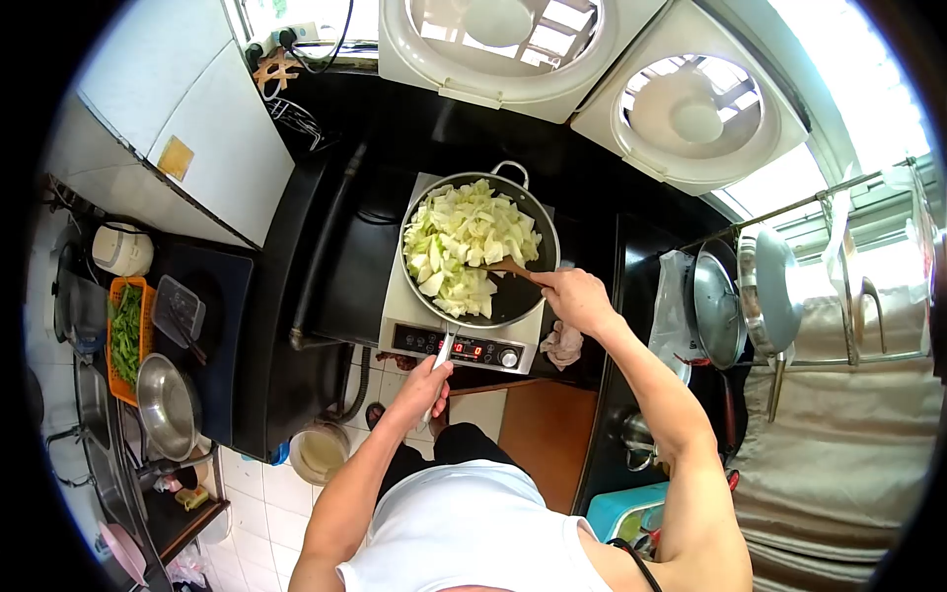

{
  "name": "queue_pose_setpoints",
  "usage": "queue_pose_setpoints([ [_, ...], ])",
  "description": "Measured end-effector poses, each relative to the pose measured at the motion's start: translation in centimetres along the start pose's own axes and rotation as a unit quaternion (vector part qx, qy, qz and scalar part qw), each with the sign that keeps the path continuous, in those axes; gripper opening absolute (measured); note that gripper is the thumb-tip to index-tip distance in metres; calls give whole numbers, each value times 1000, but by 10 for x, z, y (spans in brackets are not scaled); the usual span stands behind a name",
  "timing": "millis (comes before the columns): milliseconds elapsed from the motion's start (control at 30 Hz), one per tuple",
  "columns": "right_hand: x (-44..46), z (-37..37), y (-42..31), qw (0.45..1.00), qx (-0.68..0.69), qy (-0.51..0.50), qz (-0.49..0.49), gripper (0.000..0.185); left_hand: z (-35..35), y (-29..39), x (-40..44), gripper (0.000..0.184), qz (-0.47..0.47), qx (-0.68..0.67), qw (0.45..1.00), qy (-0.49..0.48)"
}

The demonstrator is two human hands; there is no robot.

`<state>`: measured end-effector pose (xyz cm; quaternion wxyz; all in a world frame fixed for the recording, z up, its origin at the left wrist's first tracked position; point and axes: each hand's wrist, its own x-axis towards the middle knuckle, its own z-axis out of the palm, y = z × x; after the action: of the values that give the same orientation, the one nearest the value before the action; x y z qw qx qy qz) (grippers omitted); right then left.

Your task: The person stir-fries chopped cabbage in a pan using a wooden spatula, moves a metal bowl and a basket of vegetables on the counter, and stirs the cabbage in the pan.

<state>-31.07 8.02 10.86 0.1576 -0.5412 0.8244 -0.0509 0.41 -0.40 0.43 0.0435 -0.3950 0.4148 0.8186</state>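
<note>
A wide pan [513,306] full of chopped pale green cabbage [469,237] sits on a silver induction cooker [409,321] with a lit red display. My left hand [422,390] is closed round the pan's long handle [447,345], below the cooker's front edge. In my right hand [577,298], at the pan's right rim, is a wooden spatula [513,267]. The spatula's blade reaches into the cabbage, which hides its tip. Bare pan bottom shows at the lower right of the pan.
A crumpled cloth [561,345] lies right of the cooker. Pans and lids [718,308] hang at the right. On the left are an orange basket of greens [125,335], a steel bowl [168,406] and a plastic container [179,309]. A bucket [320,454] stands on the floor.
</note>
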Motion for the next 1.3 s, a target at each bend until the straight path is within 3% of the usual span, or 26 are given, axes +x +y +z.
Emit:
queue_pose_setpoints([
  [400,9,-38,-10,999,-17,16,-29,33,1,-2,-2,26,-1,3,1000,5],
  [867,67,3,-31,994,45,69,-68,34,0,-5,0,28,20,14,1000,3],
  [1133,104,18,-47,992,-49,13,-118,37,1,-7,0,27,20,13,1000,8],
  [1200,98,18,-49,982,-152,-62,-97,39,1,-6,-1,26,22,11,1000,14],
  [1300,79,11,-38,983,-143,-27,-111,45,3,-4,-2,25,19,10,1000,21],
])
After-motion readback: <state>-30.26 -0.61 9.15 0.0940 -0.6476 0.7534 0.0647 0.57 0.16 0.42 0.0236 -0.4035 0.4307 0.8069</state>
